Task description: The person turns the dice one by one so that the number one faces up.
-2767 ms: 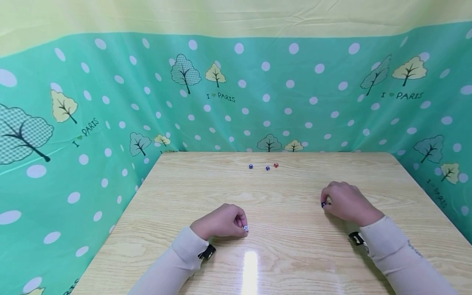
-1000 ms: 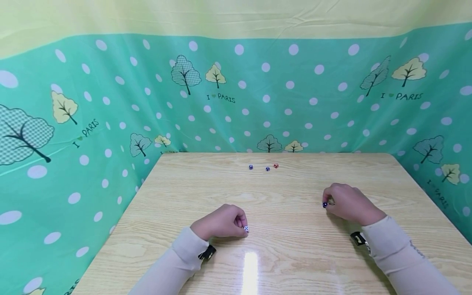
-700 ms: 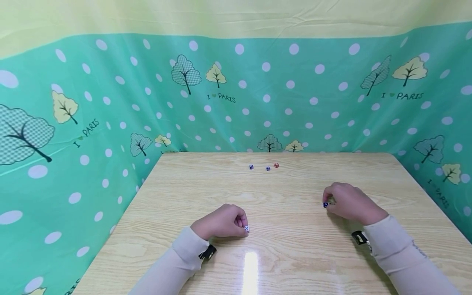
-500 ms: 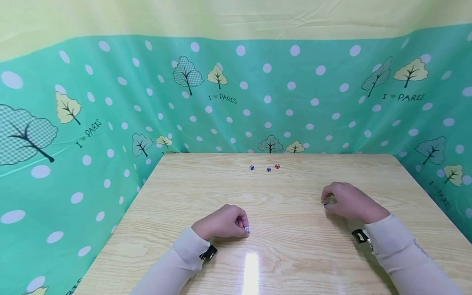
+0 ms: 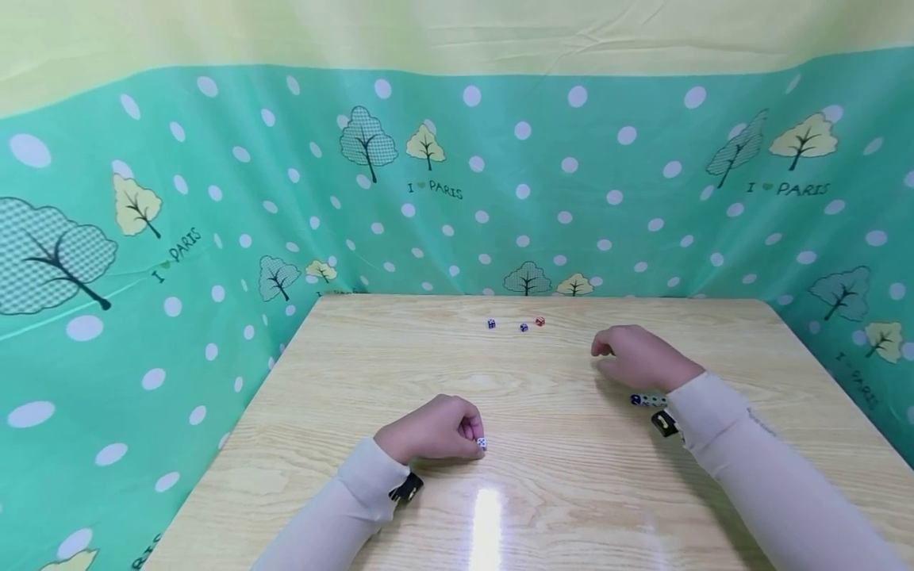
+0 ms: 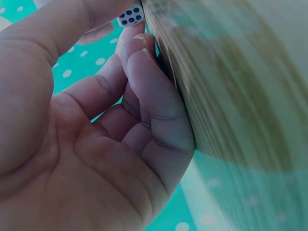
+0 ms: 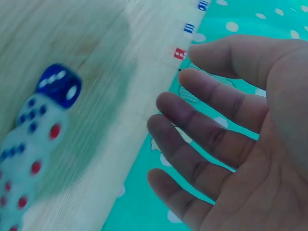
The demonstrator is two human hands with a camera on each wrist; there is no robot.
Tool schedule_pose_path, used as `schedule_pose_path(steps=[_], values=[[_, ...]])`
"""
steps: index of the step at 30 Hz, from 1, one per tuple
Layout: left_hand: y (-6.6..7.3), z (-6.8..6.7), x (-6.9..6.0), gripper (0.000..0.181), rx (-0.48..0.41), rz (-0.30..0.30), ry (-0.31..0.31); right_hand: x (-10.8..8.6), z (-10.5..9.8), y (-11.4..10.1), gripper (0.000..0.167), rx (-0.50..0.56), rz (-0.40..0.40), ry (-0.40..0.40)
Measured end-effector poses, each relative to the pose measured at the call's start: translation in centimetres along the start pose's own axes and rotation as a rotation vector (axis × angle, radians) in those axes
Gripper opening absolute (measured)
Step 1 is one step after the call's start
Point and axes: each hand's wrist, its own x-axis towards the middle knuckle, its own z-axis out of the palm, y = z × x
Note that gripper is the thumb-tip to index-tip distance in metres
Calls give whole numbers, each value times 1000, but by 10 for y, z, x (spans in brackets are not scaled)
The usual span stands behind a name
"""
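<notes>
My left hand [image 5: 437, 428] rests on the table and pinches a white die [image 5: 481, 443] with blue dots between thumb and finger; the same die [image 6: 131, 15] shows at the top of the left wrist view. My right hand [image 5: 637, 358] is raised over the table, its fingers [image 7: 207, 130] parted and loosely bent with nothing between them. Beside its wrist lies a row of white dice [image 5: 653, 400], with a blue die [image 5: 635, 400] at its left end. In the right wrist view that blue die [image 7: 58, 85] touches the white dice [image 7: 42, 120].
Near the table's far edge lie a blue die [image 5: 491, 323], another blue die [image 5: 524, 327] and a red die [image 5: 539, 321]. A green dotted curtain [image 5: 428, 262] borders the wooden table [image 5: 371, 357] at the back and sides.
My right hand has let go of the blue die and moved up and to the left, away from it, leaving the row of dice in view. My left hand holds still.
</notes>
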Motion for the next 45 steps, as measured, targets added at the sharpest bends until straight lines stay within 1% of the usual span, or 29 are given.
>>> schedule_pose_path(steps=[4,10,15,19,22,25,29,33,39,45], values=[[0,0,2,17,8,3,-4,18,5,-6,19,-12,3,-7],[-1,1,2,18,3,2,1,42,11,-16,20,-33,-41,3],[-1,0,1,18,-2,-6,2,61,18,-20,22,-53,-41,-7],[-1,0,0,18,-5,-6,2,74,24,-22,33,-52,-18,-24],[-2,1,0,18,-8,-3,4,82,27,-24,43,-37,3,-21],[-2,1,1,18,-1,4,6,90,29,-26,46,-21,25,0],[-4,2,2,18,19,8,3,100,33,-29,47,-37,62,34],[-4,2,4,17,25,1,0,106,36,-33,43,-83,101,61],[-3,2,4,18,20,-10,1,110,38,-40,20,-141,124,104],[-5,3,3,17,17,-11,0,108,39,-45,19,-163,134,115]])
